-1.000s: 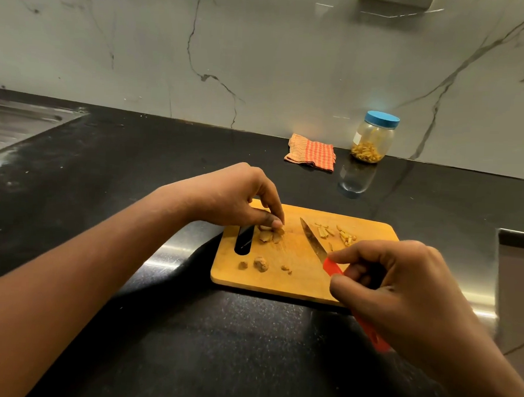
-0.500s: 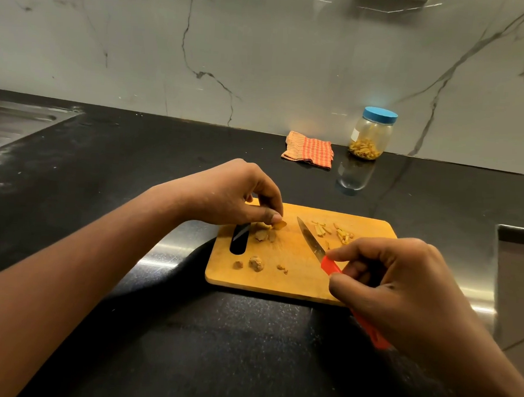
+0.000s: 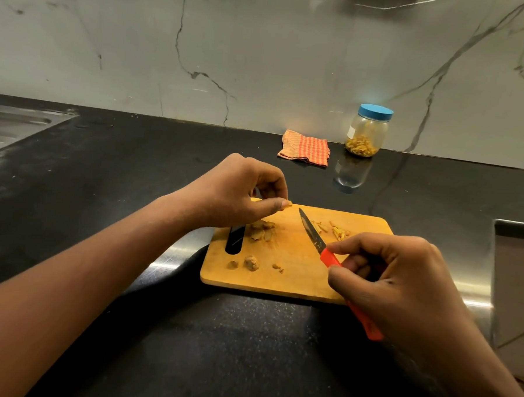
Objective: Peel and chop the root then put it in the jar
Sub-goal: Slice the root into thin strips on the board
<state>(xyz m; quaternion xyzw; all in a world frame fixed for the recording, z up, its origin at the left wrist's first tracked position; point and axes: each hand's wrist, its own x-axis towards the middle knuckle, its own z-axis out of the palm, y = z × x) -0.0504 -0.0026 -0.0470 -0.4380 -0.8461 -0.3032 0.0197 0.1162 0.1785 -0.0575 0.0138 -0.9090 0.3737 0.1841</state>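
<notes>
A wooden cutting board (image 3: 293, 279) lies on the black counter. My left hand (image 3: 240, 191) hovers over its far left corner and pinches a small yellow slice of root (image 3: 287, 204) between thumb and fingers. Below it lie more root slices (image 3: 262, 230); small peel scraps (image 3: 251, 263) sit near the front edge, and chopped strips (image 3: 335, 231) lie at the far right. My right hand (image 3: 384, 274) grips a red-handled knife (image 3: 312, 233), blade pointing away over the board. A clear jar with a blue lid (image 3: 369, 131), holding chopped root, stands by the wall.
An orange checked cloth (image 3: 306, 147) lies at the back beside the jar. A steel sink drainer (image 3: 12, 124) is at the far left. A raised steel-edged surface (image 3: 515, 257) stands to the right of the board. A marble wall backs the counter.
My left hand picked up one root slice from the pile and lifted it above the board. The right hand with the knife stayed almost still.
</notes>
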